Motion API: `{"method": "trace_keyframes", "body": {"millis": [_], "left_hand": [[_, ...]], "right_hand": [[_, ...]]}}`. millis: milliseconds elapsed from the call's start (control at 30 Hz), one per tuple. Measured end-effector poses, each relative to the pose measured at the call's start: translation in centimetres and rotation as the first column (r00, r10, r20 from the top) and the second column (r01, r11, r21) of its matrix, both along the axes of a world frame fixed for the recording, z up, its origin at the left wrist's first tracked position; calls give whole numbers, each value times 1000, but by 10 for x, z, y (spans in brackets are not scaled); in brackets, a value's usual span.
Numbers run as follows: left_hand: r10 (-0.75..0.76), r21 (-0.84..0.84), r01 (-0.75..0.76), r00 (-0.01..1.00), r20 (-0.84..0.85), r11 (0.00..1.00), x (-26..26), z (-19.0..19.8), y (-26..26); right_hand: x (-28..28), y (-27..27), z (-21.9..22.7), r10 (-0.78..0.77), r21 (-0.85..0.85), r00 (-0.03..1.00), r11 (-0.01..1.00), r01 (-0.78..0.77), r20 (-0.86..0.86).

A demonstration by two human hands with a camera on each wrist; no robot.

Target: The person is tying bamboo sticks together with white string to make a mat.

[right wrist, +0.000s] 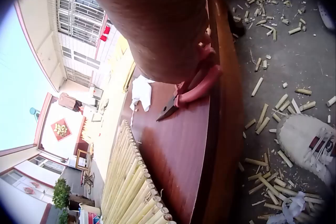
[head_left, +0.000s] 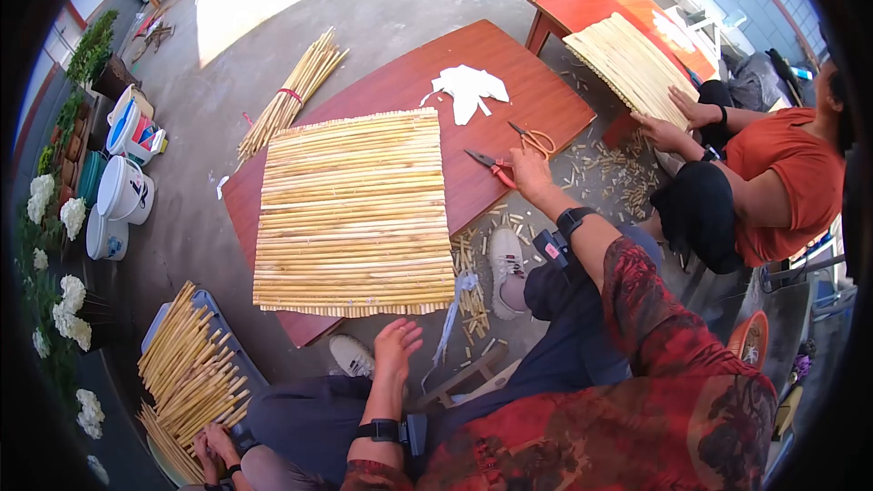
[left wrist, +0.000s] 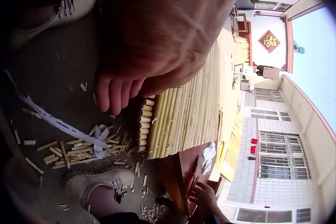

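Note:
A mat of straw-coloured stalks (head_left: 355, 218) lies on the reddish-brown board (head_left: 364, 91), its near edge reaching past the board. Just off that edge is my left hand (head_left: 397, 350), palm turned up, fingers relaxed and holding nothing. At the board's right side, my right hand (head_left: 536, 180) grips the red-handled pliers (head_left: 491, 166); their dark jaws point toward the mat. In the right wrist view the pliers' red handles (right wrist: 199, 87) run up under the hand. Scissors with orange handles (head_left: 536, 141) lie beside its fingers. A white cloth (head_left: 468, 91) rests farther back on the board.
A seated person in an orange top (head_left: 782, 173) touches another stalk mat (head_left: 627, 64) at right. A stalk bundle (head_left: 296, 91) lies beyond the board. Cut stalk pieces (head_left: 609, 173) litter the floor. Buckets (head_left: 127, 191) stand left; another person's hands (head_left: 214, 445) are by piled stalks (head_left: 191, 364).

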State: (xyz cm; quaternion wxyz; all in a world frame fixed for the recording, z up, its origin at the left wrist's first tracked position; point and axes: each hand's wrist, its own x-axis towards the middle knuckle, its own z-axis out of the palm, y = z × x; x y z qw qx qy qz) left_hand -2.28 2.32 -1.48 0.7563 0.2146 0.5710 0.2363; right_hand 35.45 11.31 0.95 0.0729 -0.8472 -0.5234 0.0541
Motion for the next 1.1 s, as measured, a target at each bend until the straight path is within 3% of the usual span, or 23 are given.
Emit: {"method": "trace_keyframes", "body": {"millis": [33, 100, 167, 233, 267, 300, 367, 433, 500, 533, 600, 667, 733, 833, 900, 1100], "left_hand": [[-72, -4, 72, 997, -11, 997, 1, 2, -1], [-70, -46, 68, 997, -23, 997, 2, 2, -3], [-170, 15, 170, 985, -39, 985, 4, 5, -4], [-195, 22, 196, 980, -38, 980, 6, 9, -2], [-237, 39, 238, 971, -27, 970, 7, 10, -2], [-232, 35, 233, 972, -31, 972, 6, 11, -4], [-322, 81, 322, 947, -8, 943, 8, 11, -3], [-340, 121, 338, 940, -1, 933, 11, 15, -4], [-361, 159, 356, 932, 3, 921, 13, 21, -4], [-354, 190, 342, 935, 32, 920, 14, 24, -3], [-347, 225, 325, 936, 65, 918, 17, 29, -2], [-374, 278, 326, 916, 142, 904, 20, 33, -3], [-382, 283, 321, 903, 197, 904, 22, 37, -7], [-381, 250, 317, 882, 278, 915, 27, 42, -18], [-374, 219, 318, 877, 302, 922, 29, 43, -22], [-303, 93, 291, 861, 408, 952, 28, 29, -24]], "right_hand": [[2, -2, -6, 11, -24, 1000, 1000, -11, -4], [1, -2, -10, 41, -74, 999, 997, -40, 15], [-3, -4, -14, 59, -119, 997, 991, -54, 43], [-1, -5, -18, -46, -60, 997, 997, 42, -57], [14, -2, -42, 37, 74, 999, 997, -34, -33], [20, 0, -52, 42, 71, 998, 997, -40, -37], [26, 5, -54, -47, -10, 921, 999, 47, -387], [12, 0, -21, -57, -65, 924, 997, 35, -379], [-15, -14, 12, -107, 142, 679, 943, 301, -727], [-27, -21, 25, -106, 146, 680, 942, 303, -725], [-52, -36, 48, 20, 133, 533, 976, 174, -846], [-84, -57, 62, -10, 31, 373, 994, 104, -928], [-109, -78, 56, -1, -27, 473, 998, -49, -881], [-139, -109, 45, 28, -45, 542, 992, -120, -840], [-150, -120, 29, 263, 111, 654, 958, -265, -709], [-174, -127, 46, 178, -36, 684, 958, -286, -708]]}}
